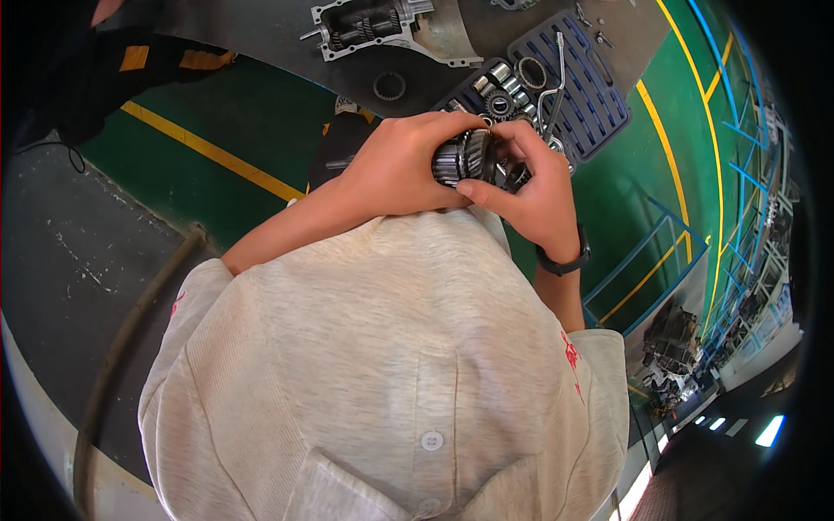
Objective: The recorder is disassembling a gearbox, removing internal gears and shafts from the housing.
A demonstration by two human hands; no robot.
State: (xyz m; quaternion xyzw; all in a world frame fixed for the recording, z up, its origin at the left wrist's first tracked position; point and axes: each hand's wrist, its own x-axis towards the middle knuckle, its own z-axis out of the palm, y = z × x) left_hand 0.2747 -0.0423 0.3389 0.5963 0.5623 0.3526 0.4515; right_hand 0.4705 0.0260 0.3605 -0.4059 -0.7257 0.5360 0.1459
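Shirt (365, 321) nearest. Just past it, gear (463, 160) sits betw. both hands: L hand (400, 165) curls round its L side, R hand (537, 187), w/ watch (565, 259) on wrist, pinches its R end. Beyond, to R: tray (608, 108) w/ sockets (499, 76) & ratchet (560, 74). Farther, on surface (278, 39): ring (377, 87), then open housing (401, 39).

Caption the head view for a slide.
Left hand and right hand hold a gear assembly; a gearbox housing lies beyond.
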